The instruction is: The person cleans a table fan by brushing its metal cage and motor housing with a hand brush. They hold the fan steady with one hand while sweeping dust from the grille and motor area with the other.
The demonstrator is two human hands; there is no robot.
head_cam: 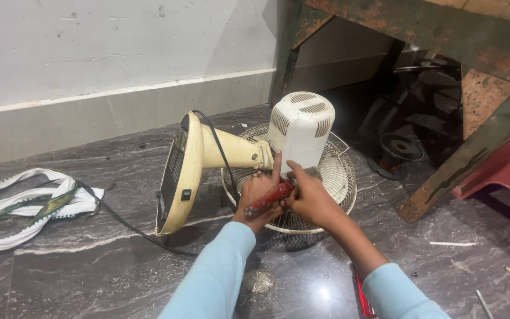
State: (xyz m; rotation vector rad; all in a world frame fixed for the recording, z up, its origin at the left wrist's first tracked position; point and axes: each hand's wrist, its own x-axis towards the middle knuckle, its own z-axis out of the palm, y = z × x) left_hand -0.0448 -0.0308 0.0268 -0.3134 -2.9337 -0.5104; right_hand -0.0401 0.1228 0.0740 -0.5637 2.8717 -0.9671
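Dark marble floor point(119, 260): one cream table fan point(290, 136) lying face-down; left hand point(259, 195) fist-closed around one red-handled screwdriver point(268, 199), right hand point(309, 198) fingers curled pinching its tip beside the fan's motor housing.

Cream table fan point(249, 153) face-down on floor; red-handled tool point(267, 199), likely screwdriver, at motor housing.

We look down on a dark marble floor point(119, 260) where a cream table fan point(208, 159) lies tipped over, its white motor housing point(300, 127) resting on the wire grille point(332, 183). Our left hand point(259, 194) grips a red-handled screwdriver point(267, 201), and our right hand point(309, 198) steadies it just below the housing. A white strap point(25, 207) lies well apart to the left, and a rusty green bench point(473, 65) stands behind.
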